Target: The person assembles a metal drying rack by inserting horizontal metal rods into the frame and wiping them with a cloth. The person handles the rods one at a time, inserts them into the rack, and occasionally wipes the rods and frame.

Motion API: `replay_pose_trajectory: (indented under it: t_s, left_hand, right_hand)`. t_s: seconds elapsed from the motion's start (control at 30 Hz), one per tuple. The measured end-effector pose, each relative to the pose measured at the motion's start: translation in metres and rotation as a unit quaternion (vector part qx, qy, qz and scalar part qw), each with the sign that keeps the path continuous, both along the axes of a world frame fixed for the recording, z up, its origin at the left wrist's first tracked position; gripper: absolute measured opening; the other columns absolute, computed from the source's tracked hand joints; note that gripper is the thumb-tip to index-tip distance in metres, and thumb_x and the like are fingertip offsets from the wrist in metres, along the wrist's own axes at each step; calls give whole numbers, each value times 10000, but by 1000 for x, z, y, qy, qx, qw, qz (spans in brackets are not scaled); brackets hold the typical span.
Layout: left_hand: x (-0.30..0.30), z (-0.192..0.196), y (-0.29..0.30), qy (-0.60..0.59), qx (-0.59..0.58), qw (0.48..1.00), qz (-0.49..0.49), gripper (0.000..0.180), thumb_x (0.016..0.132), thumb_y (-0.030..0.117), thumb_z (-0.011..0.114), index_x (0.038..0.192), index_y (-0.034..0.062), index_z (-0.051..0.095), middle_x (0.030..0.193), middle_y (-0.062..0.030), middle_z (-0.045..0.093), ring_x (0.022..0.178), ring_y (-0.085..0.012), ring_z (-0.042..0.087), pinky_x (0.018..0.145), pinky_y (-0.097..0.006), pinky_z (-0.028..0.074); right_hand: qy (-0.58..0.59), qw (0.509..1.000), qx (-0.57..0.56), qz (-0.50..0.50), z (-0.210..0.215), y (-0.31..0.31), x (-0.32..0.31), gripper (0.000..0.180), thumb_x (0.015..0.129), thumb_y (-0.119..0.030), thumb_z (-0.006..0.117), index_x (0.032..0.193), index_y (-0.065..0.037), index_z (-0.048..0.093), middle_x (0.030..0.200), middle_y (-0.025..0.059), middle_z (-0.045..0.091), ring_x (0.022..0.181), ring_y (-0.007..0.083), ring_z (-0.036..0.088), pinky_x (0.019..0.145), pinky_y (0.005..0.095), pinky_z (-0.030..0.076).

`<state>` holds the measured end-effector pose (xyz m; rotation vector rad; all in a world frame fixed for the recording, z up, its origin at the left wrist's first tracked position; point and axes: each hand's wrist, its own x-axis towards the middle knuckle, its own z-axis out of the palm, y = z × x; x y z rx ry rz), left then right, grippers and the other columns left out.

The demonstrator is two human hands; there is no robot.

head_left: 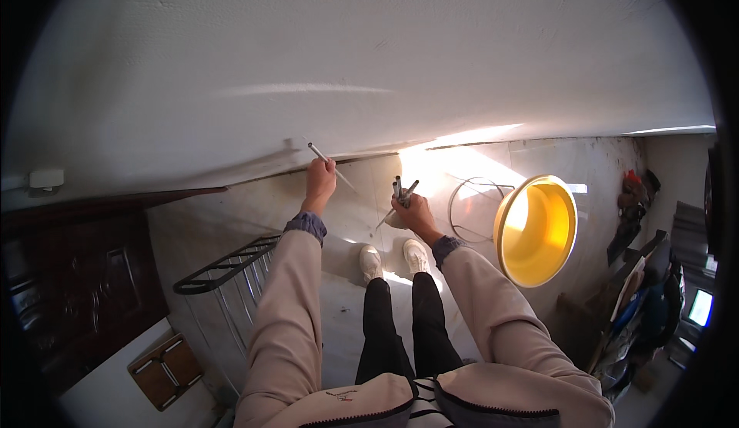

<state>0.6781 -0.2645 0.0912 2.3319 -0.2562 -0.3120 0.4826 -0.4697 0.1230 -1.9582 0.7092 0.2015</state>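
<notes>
Left hand: the left hand (pixel 321 183) has its fingers closed around a pale thin rod (pixel 316 150), raised slantwise near the floor's wall-side edge
Right hand: the right hand (pixel 416 214) has its fingers wrapped about a bundle of rods (pixel 399 188), ends fanning out; the exact count cannot be told
Step in hand: apparently one rod singled out in the left, the rest kept gathered in the right
Next move: any shift of the single rod seems to call for a steady left grip, with the right fingers firm so none slip
Yellow basin: the yellow basin (pixel 553 232) stands toward the right edge of the floor (pixel 215 220); a bright patch of light is all that shows inside
Thin loop: the thin loop (pixel 451 205) lies on the floor just left of the basin
Black-framed rack: the black-framed rack (pixel 202 283) is left of the left sleeve, its contents unclear
</notes>
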Motion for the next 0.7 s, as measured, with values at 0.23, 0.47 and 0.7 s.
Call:
replay_pose_trajectory:
  t_s: [0.23, 0.47, 0.7]
  left_hand:
    - [-30, 15, 16, -13, 6, 1000, -20, 235, 968, 212, 583, 919, -10, 641, 821, -215, 638, 773, -415, 633, 677, -486, 494]
    - [-45, 3, 20, -22, -10, 1000, -15, 226, 986, 222, 578, 922, 14, 637, 743, -186, 624, 692, -362, 638, 628, -447, 488]
    - [-61, 11, 22, 8, -23, 1000, -7, 169, 968, 168, 599, 954, 3, 633, 880, -211, 640, 818, -398, 646, 708, -475, 502]
  right_hand:
    - [78, 993, -79, -41, -33, -12, 74, 388, 829, -451, 675, 967, -89, 698, 836, 185, 714, 830, 383, 699, 755, 482, 535]
    - [47, 995, -81, -36, -47, -29, 106, 477, 809, -439, 706, 1144, -105, 644, 997, 180, 722, 960, 371, 694, 832, 471, 538]
    - [10, 997, -48, -67, -45, -29, 93, 542, 762, -396, 796, 1128, -28, 638, 933, 155, 730, 860, 287, 715, 778, 418, 557]
